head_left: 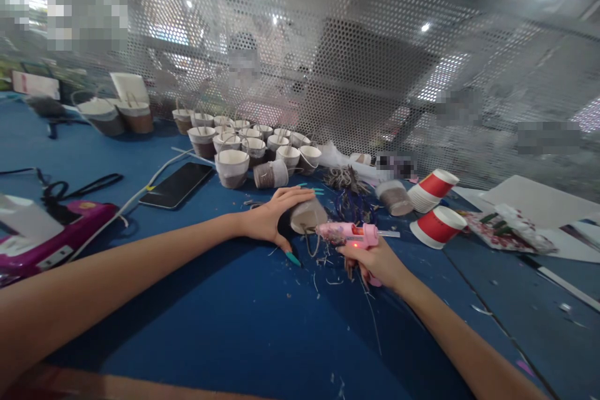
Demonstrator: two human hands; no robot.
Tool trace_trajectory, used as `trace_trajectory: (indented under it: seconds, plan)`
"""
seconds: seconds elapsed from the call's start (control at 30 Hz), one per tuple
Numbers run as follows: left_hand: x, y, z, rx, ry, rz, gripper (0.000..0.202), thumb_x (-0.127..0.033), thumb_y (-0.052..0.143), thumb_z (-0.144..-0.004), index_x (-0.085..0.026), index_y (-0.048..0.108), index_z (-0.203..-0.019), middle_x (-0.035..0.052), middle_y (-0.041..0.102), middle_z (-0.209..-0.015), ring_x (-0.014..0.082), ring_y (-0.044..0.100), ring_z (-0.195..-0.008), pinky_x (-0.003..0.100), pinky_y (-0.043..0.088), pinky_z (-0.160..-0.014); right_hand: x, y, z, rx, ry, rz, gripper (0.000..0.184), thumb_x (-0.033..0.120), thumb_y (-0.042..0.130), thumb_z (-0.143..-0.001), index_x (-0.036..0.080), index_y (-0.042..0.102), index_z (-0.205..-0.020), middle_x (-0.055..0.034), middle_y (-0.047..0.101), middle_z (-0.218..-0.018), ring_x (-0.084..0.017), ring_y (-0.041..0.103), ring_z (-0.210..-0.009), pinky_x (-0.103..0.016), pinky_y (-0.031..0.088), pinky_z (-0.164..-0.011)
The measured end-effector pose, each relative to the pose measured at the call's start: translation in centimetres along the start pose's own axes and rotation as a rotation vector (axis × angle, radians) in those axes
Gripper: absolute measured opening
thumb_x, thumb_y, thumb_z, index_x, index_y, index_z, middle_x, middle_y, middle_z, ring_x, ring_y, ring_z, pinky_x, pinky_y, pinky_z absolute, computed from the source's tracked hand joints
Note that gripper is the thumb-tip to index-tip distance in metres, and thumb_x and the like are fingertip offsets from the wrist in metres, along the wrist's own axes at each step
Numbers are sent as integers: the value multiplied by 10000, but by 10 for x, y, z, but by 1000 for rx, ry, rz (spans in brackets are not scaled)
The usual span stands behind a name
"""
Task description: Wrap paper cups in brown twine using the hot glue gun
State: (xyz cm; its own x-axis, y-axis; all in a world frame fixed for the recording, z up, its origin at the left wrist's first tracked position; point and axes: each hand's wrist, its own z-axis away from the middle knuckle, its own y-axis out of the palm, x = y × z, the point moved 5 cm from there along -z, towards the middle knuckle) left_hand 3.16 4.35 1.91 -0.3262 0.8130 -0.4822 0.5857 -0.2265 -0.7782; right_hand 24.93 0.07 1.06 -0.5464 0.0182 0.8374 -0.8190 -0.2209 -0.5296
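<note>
My left hand (274, 214) is wrapped around a small paper cup (307, 215) lying on its side, with thumb and fingers on either side of it. A thin cord loop (313, 244) hangs from the cup's rim. In my right hand (375, 262) is a pink hot glue gun (349, 234) with a red light showing. Its nozzle points left at the cup's mouth; whether it touches is hard to tell. A clear glue stick (390, 234) sticks out of its back.
Several white and brown handled cups (233, 167) stand behind my left hand. A phone (177, 185) and a purple power strip (56, 240) lie left. Red-banded paper cups (438, 227) and paper sheets (529, 200) sit right. A perforated metal screen (290, 44) rises behind the blue table (262, 325).
</note>
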Motion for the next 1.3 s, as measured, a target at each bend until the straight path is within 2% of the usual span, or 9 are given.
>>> trace_trajectory:
  seconds: [0.17, 0.27, 0.43, 0.73, 0.93, 1.03, 1.17, 1.3]
  plan:
    - [1, 0, 0, -2, 4, 0, 1166, -572, 806, -538, -286, 196, -1490, 140, 261, -1538, 391, 149, -1411, 642, 181, -1104, -4, 1, 0, 41, 60, -11, 224, 363, 612, -655, 186, 540, -539, 22, 537, -424, -85, 419, -296, -218, 315, -316]
    - [1, 0, -1, -7, 6, -6, 1160, -565, 806, -545, -274, 199, -1489, 145, 265, -1537, 385, 149, -1410, 635, 179, -1106, -6, 0, 0, 27, 86, -2, 183, 343, 623, -649, 186, 565, -577, 47, 491, -389, -91, 424, -302, -216, 312, -320]
    - [1, 0, -1, -1, -1, 5, 1158, -564, 805, -549, -283, 193, -1490, 142, 253, -1542, 380, 143, -1414, 624, 177, -1109, -9, 0, 0, 12, 84, -15, 224, 354, 615, -662, 204, 518, -527, 66, 413, -319, -90, 391, -281, -217, 301, -319]
    - [1, 0, -1, -7, -30, 32, 1172, -585, 810, -517, -274, 229, -1486, 144, 266, -1536, 397, 131, -1415, 620, 167, -1111, -5, 2, 1, 7, 41, -24, 303, 340, 617, -643, 216, 425, -444, 55, 410, -300, -92, 400, -281, -225, 324, -339]
    - [1, 1, -1, 4, -19, 22, 1144, -571, 797, -557, -270, 206, -1490, 147, 246, -1545, 377, 126, -1419, 606, 166, -1118, 4, -9, 5, -27, 57, -46, 295, 351, 618, -611, 214, 431, -428, 43, 428, -335, -88, 397, -293, -222, 324, -320]
    - [0, 0, -1, -2, -14, 22, 1131, -566, 792, -571, -278, 200, -1490, 143, 249, -1543, 374, 135, -1418, 614, 171, -1115, 12, -16, 8, -37, 69, -52, 275, 384, 620, -604, 213, 483, -438, 40, 428, -337, -84, 369, -282, -226, 301, -296]
    - [-1, 0, -1, -4, -14, 19, 1130, -565, 795, -566, -294, 203, -1489, 141, 261, -1539, 387, 148, -1414, 638, 183, -1101, 17, -16, 10, -28, -6, -38, 252, 430, 623, -614, 219, 554, -496, 54, 385, -311, -87, 335, -276, -235, 292, -292]
    - [-2, -1, -2, -8, -10, 5, 1133, -569, 796, -560, -290, 209, -1488, 140, 273, -1535, 383, 159, -1412, 627, 185, -1107, 17, -12, 9, -45, -104, -1, 274, 449, 620, -639, 214, 561, -511, 37, 410, -323, -103, 386, -312, -236, 308, -316]
